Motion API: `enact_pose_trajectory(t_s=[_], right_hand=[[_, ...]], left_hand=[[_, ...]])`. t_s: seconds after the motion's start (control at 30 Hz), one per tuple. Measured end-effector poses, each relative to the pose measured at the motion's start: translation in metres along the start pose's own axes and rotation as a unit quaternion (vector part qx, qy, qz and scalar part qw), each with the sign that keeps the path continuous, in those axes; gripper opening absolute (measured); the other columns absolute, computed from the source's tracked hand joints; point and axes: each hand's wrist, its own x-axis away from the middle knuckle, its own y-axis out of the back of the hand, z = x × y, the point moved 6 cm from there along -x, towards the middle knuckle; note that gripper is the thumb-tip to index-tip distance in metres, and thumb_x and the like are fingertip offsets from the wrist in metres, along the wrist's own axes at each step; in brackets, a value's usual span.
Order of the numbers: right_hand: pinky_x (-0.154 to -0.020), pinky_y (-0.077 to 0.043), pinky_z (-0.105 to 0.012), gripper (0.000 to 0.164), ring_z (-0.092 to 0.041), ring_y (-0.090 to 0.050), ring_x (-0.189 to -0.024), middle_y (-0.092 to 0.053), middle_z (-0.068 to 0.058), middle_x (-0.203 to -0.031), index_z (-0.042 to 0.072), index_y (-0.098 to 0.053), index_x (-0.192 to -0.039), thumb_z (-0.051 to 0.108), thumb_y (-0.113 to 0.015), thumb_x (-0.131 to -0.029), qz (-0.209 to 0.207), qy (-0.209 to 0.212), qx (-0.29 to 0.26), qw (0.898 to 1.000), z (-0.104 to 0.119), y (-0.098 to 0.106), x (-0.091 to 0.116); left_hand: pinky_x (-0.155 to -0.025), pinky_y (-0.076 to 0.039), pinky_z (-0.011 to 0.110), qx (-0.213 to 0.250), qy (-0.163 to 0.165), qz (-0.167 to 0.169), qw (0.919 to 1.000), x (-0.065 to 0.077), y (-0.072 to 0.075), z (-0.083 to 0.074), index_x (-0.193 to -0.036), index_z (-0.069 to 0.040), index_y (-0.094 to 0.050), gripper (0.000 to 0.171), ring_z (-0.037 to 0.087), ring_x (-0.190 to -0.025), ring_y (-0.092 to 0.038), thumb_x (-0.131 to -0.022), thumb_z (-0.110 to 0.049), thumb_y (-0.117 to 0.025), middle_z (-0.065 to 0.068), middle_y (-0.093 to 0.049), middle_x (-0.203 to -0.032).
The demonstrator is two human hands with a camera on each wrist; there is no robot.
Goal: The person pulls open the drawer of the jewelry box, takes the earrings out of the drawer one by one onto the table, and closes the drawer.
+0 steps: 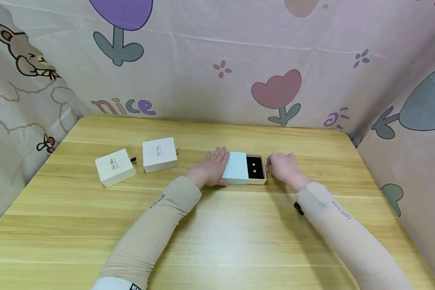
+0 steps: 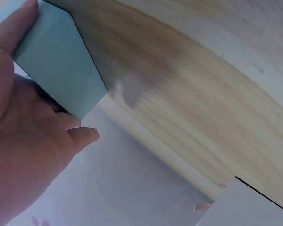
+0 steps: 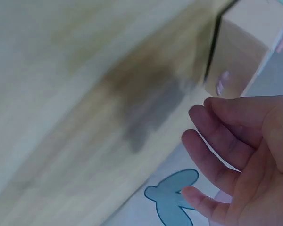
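A light-blue sliding gift box [image 1: 235, 167] lies on the table with its cream inner drawer [image 1: 256, 181] partly pulled out to the right. Two pearl-like studs [image 1: 254, 164] sit on the drawer's black insert [image 1: 251, 160]. My left hand [image 1: 213, 168] holds the sleeve at its left end, thumb on the near side and fingers toward the far side. At the drawer's right end, the thumb and index finger of my right hand [image 1: 283, 166] pinch the small ribbon tab [image 3: 220, 84]; its tip is hidden by them. The other right fingers are loosely bent.
Two white printed boxes stand at the left: one box [image 1: 116, 167] with a black tab, another box [image 1: 160, 155] nearer the middle with a lighter tab. A printed cloth [image 1: 203, 92] hangs behind the wooden table [image 1: 221, 233].
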Motion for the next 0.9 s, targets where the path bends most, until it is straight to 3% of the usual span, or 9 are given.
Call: enact_pose_trajectory(t_s=[0.17, 0.3, 0.5, 0.67, 0.9], right_hand=[[-0.081, -0.045, -0.049, 0.023, -0.028, -0.067, -0.086, -0.073, -0.011, -0.092, 0.005, -0.072, -0.095, 0.006, -0.050, -0.088, -0.042, -0.002, -0.001, 0.999, 0.002, 0.015, -0.003], [-0.086, -0.045, -0.049, 0.023, -0.029, -0.068, -0.092, -0.073, -0.009, -0.093, 0.006, -0.072, -0.098, 0.005, -0.051, -0.088, -0.066, 0.019, -0.002, 0.998, 0.013, 0.022, -0.005], [-0.090, -0.042, -0.048, 0.011, -0.028, -0.065, -0.085, -0.073, -0.007, -0.086, 0.007, -0.071, -0.085, 0.009, -0.060, -0.085, -0.070, 0.071, 0.020, 0.995, 0.034, 0.014, -0.006], [-0.092, -0.039, -0.050, 0.012, -0.027, -0.059, -0.082, -0.071, -0.002, -0.075, 0.010, -0.067, -0.072, 0.014, -0.065, -0.083, -0.069, 0.082, 0.053, 0.993, 0.041, 0.006, -0.007], [-0.096, -0.038, -0.051, 0.009, -0.027, -0.062, -0.082, -0.072, -0.004, -0.078, 0.010, -0.069, -0.075, 0.010, -0.065, -0.083, -0.069, 0.086, 0.069, 0.991, 0.046, 0.004, -0.009]], left_hand=[[-0.118, -0.003, 0.047, 0.002, 0.001, -0.001, 1.0000, -0.001, 0.000, 0.001, -0.149, -0.001, 0.005, 0.098, 0.030, -0.145, 0.011, -0.088, -0.044, -0.059, 0.017, 0.011, -0.157], [-0.118, -0.002, 0.047, 0.001, 0.002, 0.002, 1.0000, -0.002, 0.000, 0.001, -0.149, -0.001, 0.006, 0.098, 0.030, -0.145, 0.011, -0.088, -0.044, -0.059, 0.017, 0.012, -0.157], [-0.118, -0.002, 0.047, -0.001, 0.000, 0.002, 1.0000, -0.002, 0.000, 0.001, -0.149, -0.001, 0.005, 0.098, 0.031, -0.145, 0.010, -0.088, -0.044, -0.059, 0.017, 0.012, -0.157], [-0.118, -0.002, 0.047, 0.003, 0.001, 0.003, 1.0000, -0.001, 0.000, 0.000, -0.149, -0.002, 0.006, 0.099, 0.030, -0.145, 0.011, -0.088, -0.044, -0.059, 0.017, 0.012, -0.157], [-0.118, -0.003, 0.048, 0.002, 0.001, 0.002, 1.0000, -0.002, -0.001, 0.001, -0.149, -0.002, 0.006, 0.099, 0.030, -0.145, 0.011, -0.088, -0.044, -0.060, 0.016, 0.012, -0.157]])
